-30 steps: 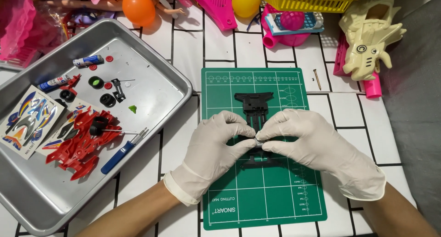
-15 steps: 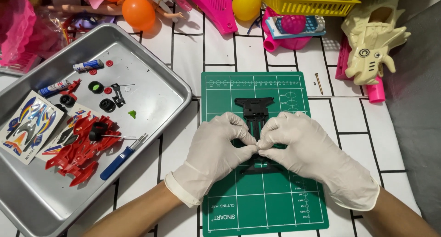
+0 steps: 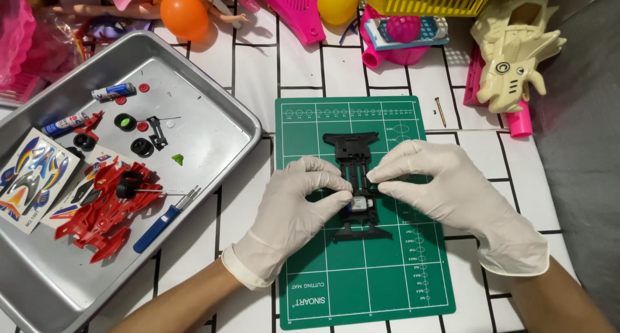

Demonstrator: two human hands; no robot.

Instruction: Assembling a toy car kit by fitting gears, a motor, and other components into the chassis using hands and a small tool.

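While both hands work the black chassis on the green cutting mat, head view shows this: my left hand pinches a small grey part at its middle, my right hand pinches the chassis edge opposite. I judge the build early: chassis bare, no wheels on. Left of my left hand, the metal tray holds the red body shell, loose wheels, blue screwdriver, sticker sheet. Toys beyond the mat, well apart. Nothing blocks the hands.
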